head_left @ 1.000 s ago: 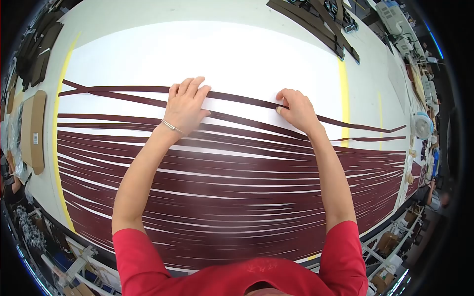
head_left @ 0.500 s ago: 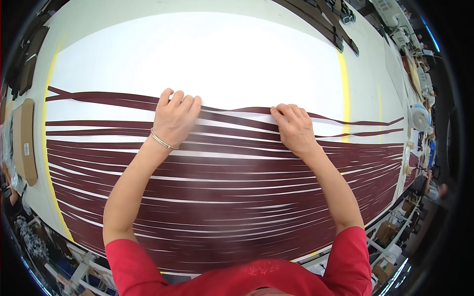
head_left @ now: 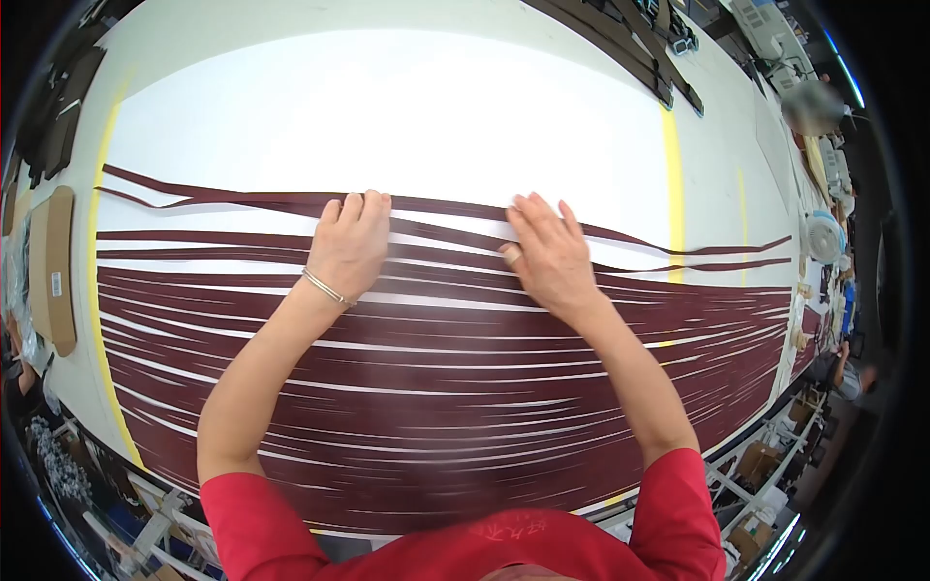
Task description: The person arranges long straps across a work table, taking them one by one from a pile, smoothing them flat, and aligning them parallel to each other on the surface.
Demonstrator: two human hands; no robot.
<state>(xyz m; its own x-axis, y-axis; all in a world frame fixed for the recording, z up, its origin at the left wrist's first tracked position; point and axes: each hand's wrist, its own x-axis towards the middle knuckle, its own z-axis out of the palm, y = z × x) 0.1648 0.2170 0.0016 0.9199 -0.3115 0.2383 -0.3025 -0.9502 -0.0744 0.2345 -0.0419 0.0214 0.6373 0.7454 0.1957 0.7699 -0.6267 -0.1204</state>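
Observation:
Long, narrow maroon strips (head_left: 446,206) run from side to side across a white sheet (head_left: 387,116). My left hand (head_left: 349,247) is closed at the uppermost strip, its fingers bent over it; the thumb is hidden. Farther right along the same strip, my right hand (head_left: 554,257) lies with its fingers stretched out and a little apart, the fingertips at the strip. Below both hands, many more maroon strips (head_left: 436,416) lie close together with thin white gaps. Left of my left hand, the top two strips meet and then part.
Yellow tape lines mark the left (head_left: 104,145) and right (head_left: 675,184) of the table. Dark brown flat pieces (head_left: 610,44) lie at the back right. A brown cardboard piece (head_left: 53,271) is at the left edge. A person (head_left: 852,373) is at the far right.
My right hand has moved left along the top strip and its fingers have straightened from a pinch. My left hand has shifted slightly right and down. The top strip now runs straighter between them.

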